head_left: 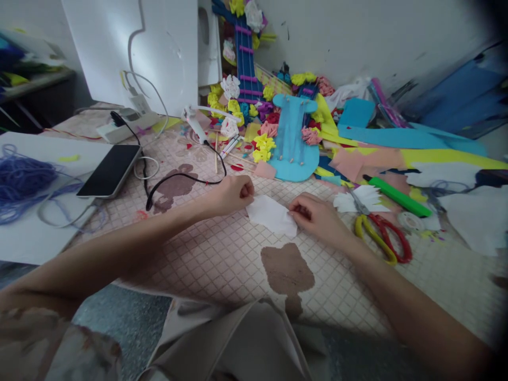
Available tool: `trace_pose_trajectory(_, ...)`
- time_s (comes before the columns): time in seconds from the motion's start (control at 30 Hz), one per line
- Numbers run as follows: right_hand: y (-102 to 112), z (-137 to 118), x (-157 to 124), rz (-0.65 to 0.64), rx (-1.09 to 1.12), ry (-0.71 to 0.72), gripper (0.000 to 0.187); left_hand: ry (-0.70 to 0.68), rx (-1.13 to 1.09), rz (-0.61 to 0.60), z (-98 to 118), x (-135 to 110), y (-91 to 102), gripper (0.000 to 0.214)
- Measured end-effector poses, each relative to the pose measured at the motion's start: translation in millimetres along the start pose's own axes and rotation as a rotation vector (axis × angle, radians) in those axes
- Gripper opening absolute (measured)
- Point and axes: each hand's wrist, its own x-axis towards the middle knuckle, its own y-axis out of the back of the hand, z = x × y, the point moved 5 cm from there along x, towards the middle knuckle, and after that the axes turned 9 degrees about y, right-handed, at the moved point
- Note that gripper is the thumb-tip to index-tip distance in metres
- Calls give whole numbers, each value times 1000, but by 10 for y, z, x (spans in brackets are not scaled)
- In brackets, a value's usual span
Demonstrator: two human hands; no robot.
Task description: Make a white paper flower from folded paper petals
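- White paper is at the middle of the bench, set back from the near edge, spanned by two hands.
- Left hand: forearm crossing from the left edge, fingers curled; its grip is closed to a pinch at the sheet's far left corner.
- Right hand: forearm angled in from the near right, thumb and forefinger together; its grip pinches the sheet's right edge.
- The bench wears a grid-patterned cover with brown patches; a pale wall rises behind the far edge.
- Toward the left edge: phone and purple yarn; a black cable loops near the left forearm.
- Toward the far edge: glue gun, blue cut-out.
- Scissors lie just beside the right forearm.
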Motion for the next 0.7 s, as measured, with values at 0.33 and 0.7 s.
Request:
trace_pose_trajectory(0.33, 164, -138, -376, 46, 9, 158, 8, -430, 274, 126, 78, -417, 182, 9)
trace_pose_trajectory(0.7, -10, -218, -456, 25, -131, 290, 20, -698, 530, 30, 109, -499, 24, 21)
